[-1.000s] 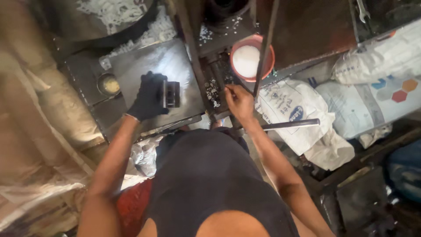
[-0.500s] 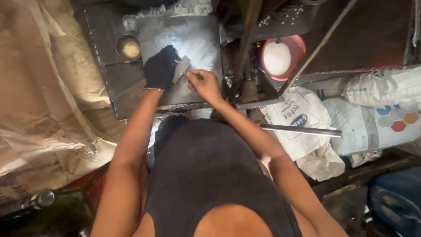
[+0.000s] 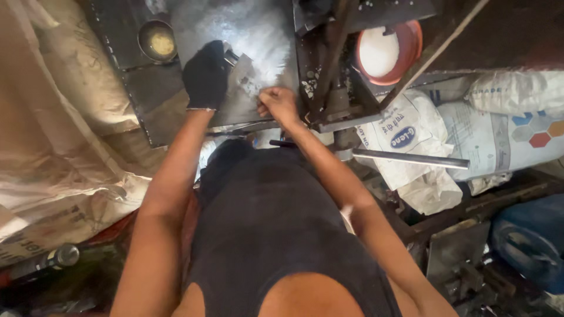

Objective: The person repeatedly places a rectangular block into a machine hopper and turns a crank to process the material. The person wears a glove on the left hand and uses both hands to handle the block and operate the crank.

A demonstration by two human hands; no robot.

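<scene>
Small grey metal piece (image 3: 244, 79) is lying on the dusty steel work plate (image 3: 258, 35), between both hands. Left hand (image 3: 205, 73) — in a black glove — is pressing down on the piece's left end, fingers curled over it. Right hand (image 3: 277, 104), bare, is pinching at the piece's lower right edge, fingers closed tight. Small metal bowl (image 3: 156, 41) is sitting just left of the glove; orange bowl (image 3: 389, 51) of white powder is sitting off right, above printed white sacks (image 3: 411, 141).

The left hand (image 3: 205, 75) wears a black glove. The bowl (image 3: 389, 51) is orange-red, filled white. Grey metal tray (image 3: 247, 35), dusted white. White sacks (image 3: 411, 141), one (image 3: 523, 132) patterned with blue, red and orange hexagons. Black top (image 3: 270, 235).
</scene>
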